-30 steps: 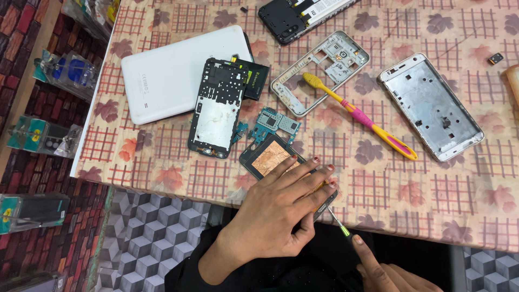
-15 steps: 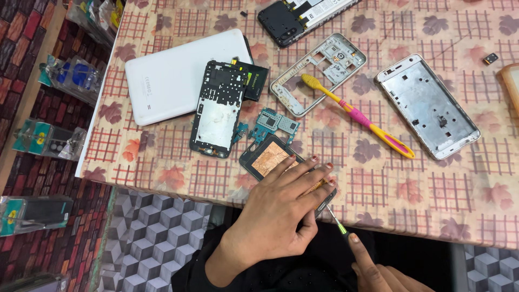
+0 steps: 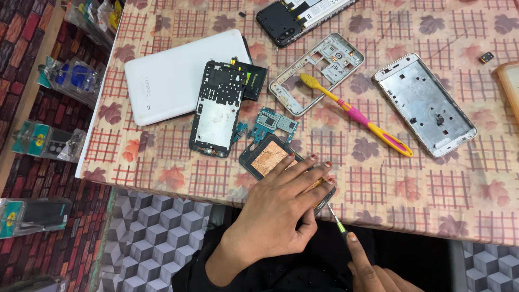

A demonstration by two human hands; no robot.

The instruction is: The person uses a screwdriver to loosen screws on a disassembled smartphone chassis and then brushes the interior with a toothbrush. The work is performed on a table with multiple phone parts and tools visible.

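My left hand [image 3: 278, 208] lies flat on an opened phone body [image 3: 270, 157] with a copper-coloured inner plate, pinning it at the table's near edge. My right hand [image 3: 370, 267] comes in from the bottom and holds a thin screwdriver [image 3: 336, 221] with a green collar. Its tip touches the phone's lower right corner by my left fingertips. A small blue circuit board [image 3: 273, 123] sits just beyond the phone.
On the patterned tablecloth [image 3: 416, 194] lie a black inner frame [image 3: 216, 108], a white tablet back [image 3: 175, 75], a grey frame [image 3: 316, 73], a yellow-and-pink toothbrush [image 3: 357, 114], a silver chassis [image 3: 424, 105] and a black phone [image 3: 281, 21]. Packaged items [image 3: 70, 78] stand on the floor at left.
Both hands keep their places on the phone and the screwdriver. Only the camera view shifts slightly.
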